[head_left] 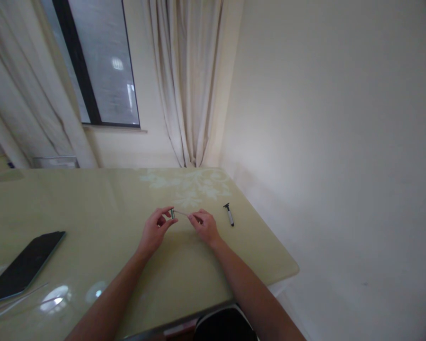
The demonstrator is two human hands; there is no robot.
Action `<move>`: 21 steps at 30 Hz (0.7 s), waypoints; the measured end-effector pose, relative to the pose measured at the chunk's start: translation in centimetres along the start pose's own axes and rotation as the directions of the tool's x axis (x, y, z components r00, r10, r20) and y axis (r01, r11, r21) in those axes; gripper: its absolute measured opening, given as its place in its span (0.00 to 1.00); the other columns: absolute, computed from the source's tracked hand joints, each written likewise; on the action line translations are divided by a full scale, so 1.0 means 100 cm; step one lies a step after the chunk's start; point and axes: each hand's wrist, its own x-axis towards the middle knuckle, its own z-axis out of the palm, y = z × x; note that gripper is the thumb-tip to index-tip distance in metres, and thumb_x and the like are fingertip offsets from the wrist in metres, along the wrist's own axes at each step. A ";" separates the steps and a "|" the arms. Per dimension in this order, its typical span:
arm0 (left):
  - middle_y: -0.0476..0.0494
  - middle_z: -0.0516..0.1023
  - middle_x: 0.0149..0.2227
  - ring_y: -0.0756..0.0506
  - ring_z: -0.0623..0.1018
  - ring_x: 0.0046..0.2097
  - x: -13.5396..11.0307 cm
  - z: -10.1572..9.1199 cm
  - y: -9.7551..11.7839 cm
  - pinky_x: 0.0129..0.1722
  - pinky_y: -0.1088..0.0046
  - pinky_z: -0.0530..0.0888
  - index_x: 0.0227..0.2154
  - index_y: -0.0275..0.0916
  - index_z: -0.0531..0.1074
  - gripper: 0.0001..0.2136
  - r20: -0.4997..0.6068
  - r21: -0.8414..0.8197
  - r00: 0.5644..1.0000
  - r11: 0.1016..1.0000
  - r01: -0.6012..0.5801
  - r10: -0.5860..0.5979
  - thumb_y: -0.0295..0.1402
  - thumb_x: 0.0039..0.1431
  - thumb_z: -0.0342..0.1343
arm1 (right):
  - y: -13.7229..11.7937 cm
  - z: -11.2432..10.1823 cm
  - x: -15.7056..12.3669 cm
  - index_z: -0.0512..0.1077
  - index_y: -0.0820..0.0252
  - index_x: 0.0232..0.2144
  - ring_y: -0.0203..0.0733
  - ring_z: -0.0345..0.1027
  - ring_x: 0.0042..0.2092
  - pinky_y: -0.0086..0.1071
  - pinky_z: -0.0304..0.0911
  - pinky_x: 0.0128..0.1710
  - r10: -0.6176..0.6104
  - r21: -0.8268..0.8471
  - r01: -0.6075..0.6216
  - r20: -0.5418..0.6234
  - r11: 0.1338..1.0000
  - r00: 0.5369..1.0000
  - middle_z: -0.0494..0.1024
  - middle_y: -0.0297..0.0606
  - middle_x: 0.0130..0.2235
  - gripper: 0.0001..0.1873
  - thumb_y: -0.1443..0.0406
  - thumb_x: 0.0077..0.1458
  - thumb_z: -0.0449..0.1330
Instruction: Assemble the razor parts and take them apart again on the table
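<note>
My left hand (pixel 156 228) pinches a small oblong green-and-dark piece (pixel 172 214) upright between thumb and fingertips. It resembles a razor cartridge, but is too small to be sure. Between thumb and fingers, my right hand (pixel 205 226) holds a thin pale stick (pixel 181 212). The stick's far end points left and reaches the upper part of the small piece; whether the two touch I cannot tell. To the right of my right hand lies a razor (pixel 229 214) with a grey handle and a dark head, flat on the table.
The glossy pale-green table (pixel 110 203) has a rounded corner at the right, near the white wall (pixel 333 142). A dark tablet-like slab (pixel 24 265) lies at the left, with a white cable (pixel 10 304) in front of it. Curtains (pixel 188 85) hang behind the table.
</note>
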 end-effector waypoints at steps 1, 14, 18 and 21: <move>0.50 0.74 0.35 0.53 0.66 0.25 0.000 0.000 0.000 0.26 0.76 0.67 0.46 0.42 0.79 0.20 -0.002 -0.001 1.000 1.000 0.003 -0.003 0.44 0.53 0.67 | 0.001 0.000 0.000 0.82 0.60 0.33 0.37 0.64 0.31 0.30 0.57 0.33 0.014 -0.006 -0.014 -0.018 1.000 1.000 0.72 0.35 0.28 0.21 0.53 0.68 0.58; 0.51 0.74 0.34 0.53 0.66 0.25 0.000 0.003 0.002 0.25 0.76 0.67 0.46 0.42 0.79 0.20 0.009 -0.015 0.999 0.999 0.032 -0.032 0.44 0.52 0.67 | 0.008 -0.004 0.002 0.82 0.60 0.33 0.37 0.64 0.31 0.30 0.57 0.34 -0.023 -0.026 0.023 0.003 0.999 1.000 0.72 0.36 0.28 0.20 0.54 0.67 0.58; 0.51 0.74 0.34 0.53 0.66 0.25 0.000 0.004 0.002 0.25 0.76 0.67 0.46 0.42 0.79 0.19 0.017 -0.040 0.999 0.999 0.036 -0.036 0.43 0.52 0.67 | 0.008 -0.002 0.001 0.82 0.60 0.34 0.37 0.64 0.32 0.30 0.58 0.34 -0.083 0.001 0.083 0.045 0.997 0.996 0.73 0.36 0.29 0.19 0.54 0.67 0.58; 0.51 0.74 0.34 0.53 0.65 0.24 0.000 0.004 0.003 0.24 0.77 0.66 0.46 0.42 0.79 0.20 0.019 -0.042 0.999 0.998 0.037 -0.036 0.43 0.52 0.67 | 0.009 -0.001 0.001 0.82 0.60 0.32 0.37 0.63 0.31 0.30 0.57 0.33 -0.019 -0.052 0.018 -0.007 0.998 1.000 0.72 0.36 0.28 0.20 0.53 0.67 0.58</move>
